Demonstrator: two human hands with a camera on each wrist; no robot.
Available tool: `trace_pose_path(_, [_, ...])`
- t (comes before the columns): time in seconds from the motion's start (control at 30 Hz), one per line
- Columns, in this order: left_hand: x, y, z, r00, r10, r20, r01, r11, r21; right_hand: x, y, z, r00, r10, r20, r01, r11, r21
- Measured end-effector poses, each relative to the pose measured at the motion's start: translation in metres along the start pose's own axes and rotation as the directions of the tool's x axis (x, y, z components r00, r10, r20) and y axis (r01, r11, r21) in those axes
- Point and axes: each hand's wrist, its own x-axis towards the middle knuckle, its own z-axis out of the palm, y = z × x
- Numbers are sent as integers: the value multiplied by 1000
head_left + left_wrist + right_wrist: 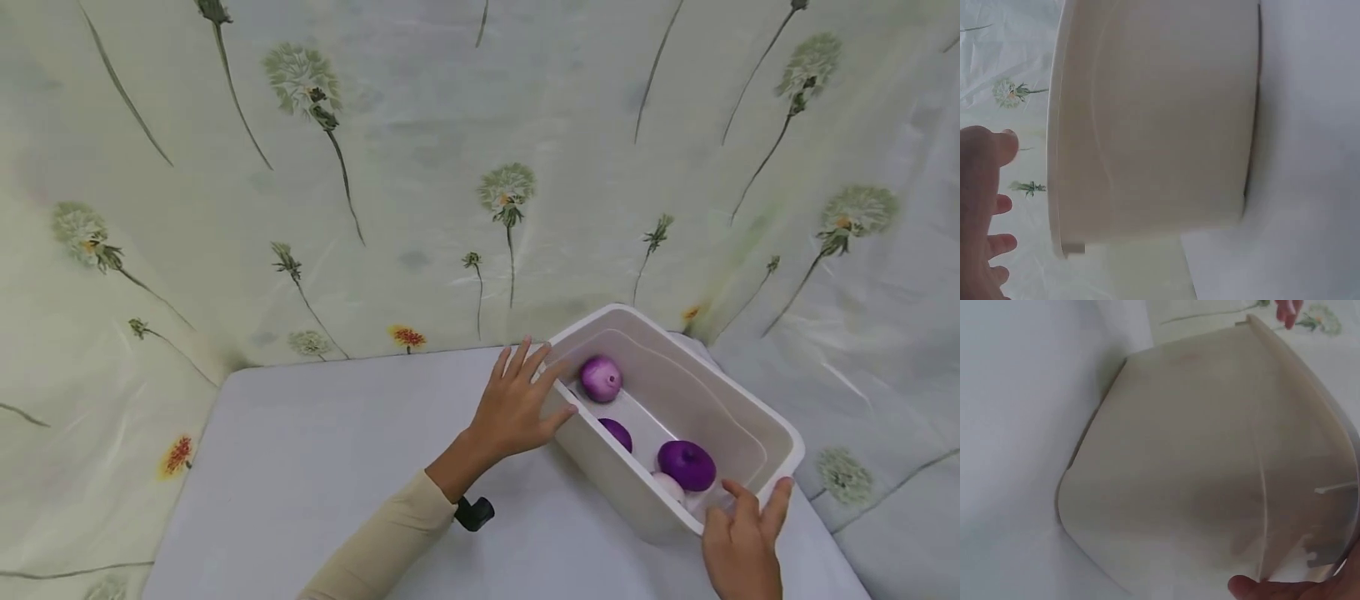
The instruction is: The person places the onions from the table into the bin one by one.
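Note:
A white plastic bin (pixel 738 400) stands tilted across the right of the table in the head view. Inside lie a light purple onion (pixel 602 379), two darker purple, onion-like round things (pixel 686 465) and a pale one partly hidden by the near wall. My left hand (pixel 517 408) has its fingers spread at the bin's left rim; in the left wrist view its fingers appear apart from the bin wall (pixel 1160 137). At the near right corner my right hand (pixel 742 542) grips the rim, fingers over the edge, with the thumb (pixel 1244 586) against the outer wall.
A white-covered table (pixel 322 467) extends to the left of the bin. Behind and at both sides hangs a pale curtain (pixel 420 167) printed with dandelions, close to the bin's far corner. A black wrist-worn device (pixel 474 512) shows under my left wrist.

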Motion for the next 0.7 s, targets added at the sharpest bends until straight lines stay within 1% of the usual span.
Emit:
trace_pose_path(0.07, [-7,-8,-1,1000,-10,3,10,999,38,4,1,-2,1000,13,22,-12,999,-37])
trace_pose_path(0.13, [-14,-16,-2,1000,-26,8,26,998,50,7,1,-3,999,27,37,-24,997,-71])
trace_pose_path(0.27, [-29,-30,-3,997,-76,24,74,996,53,11,2,-7,1000,3,24,0,994,-108])
trace_pose_path(0.33, [-37,-36,-3,993,-108,39,106,993,56,13,3,-10,1000,-24,17,26,991,-132])
trace_pose_path(0.43, [-45,-43,-5,986,-153,62,149,987,65,18,3,-16,998,-55,28,59,980,-188])
trace_pose_path(0.57, [-53,-52,-12,978,-199,67,195,979,64,20,-4,-19,993,-103,48,112,963,-245])
trace_pose_path(0.63, [-57,-57,-15,974,-215,64,211,975,63,19,-10,-18,988,-148,48,155,954,-258])
trace_pose_path(0.7, [-62,-61,-18,970,-236,65,233,971,59,16,-18,-17,977,-209,44,213,938,-273])
